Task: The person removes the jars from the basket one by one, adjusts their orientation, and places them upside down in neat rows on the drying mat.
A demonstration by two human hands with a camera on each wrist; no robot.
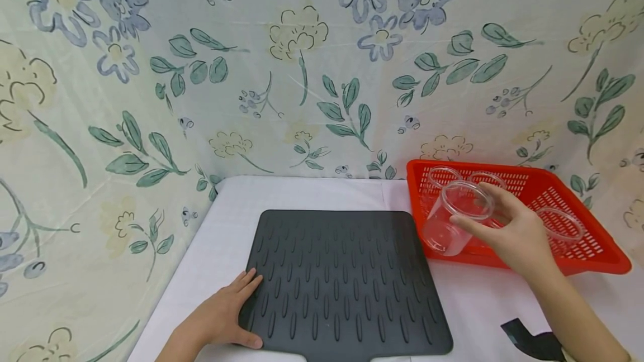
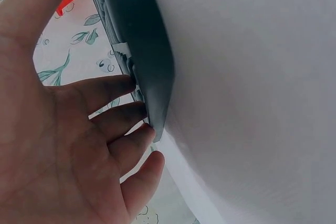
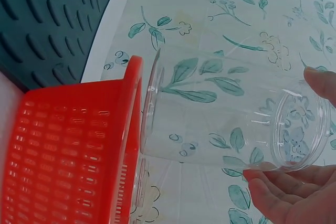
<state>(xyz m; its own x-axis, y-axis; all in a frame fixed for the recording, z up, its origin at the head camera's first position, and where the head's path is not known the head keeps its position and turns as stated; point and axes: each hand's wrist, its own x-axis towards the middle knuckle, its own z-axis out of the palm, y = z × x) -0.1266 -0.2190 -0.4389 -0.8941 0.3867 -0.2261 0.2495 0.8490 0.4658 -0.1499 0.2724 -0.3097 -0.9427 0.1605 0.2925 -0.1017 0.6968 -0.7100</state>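
A clear plastic jar [image 1: 445, 222] is tilted over the red basket's near-left edge. My right hand [image 1: 520, 233] grips it near the rim, thumb on one side and fingers on the other. In the right wrist view the see-through jar [image 3: 210, 108] has its base close by the rim of the basket [image 3: 68, 145]. My left hand [image 1: 218, 317] rests on the left edge of a dark grey ridged mat [image 1: 347, 284], fingers spread. The left wrist view shows the fingertips of that hand [image 2: 79, 140] along the mat's edge [image 2: 152, 66].
Inside the red basket [image 1: 588, 200], at the table's back right, stand several more clear jars. The mat lies on a white cloth [image 1: 312, 191]. A floral curtain [image 1: 251, 71] hangs behind and to the left. A black strap [image 1: 533, 342] shows by the right wrist.
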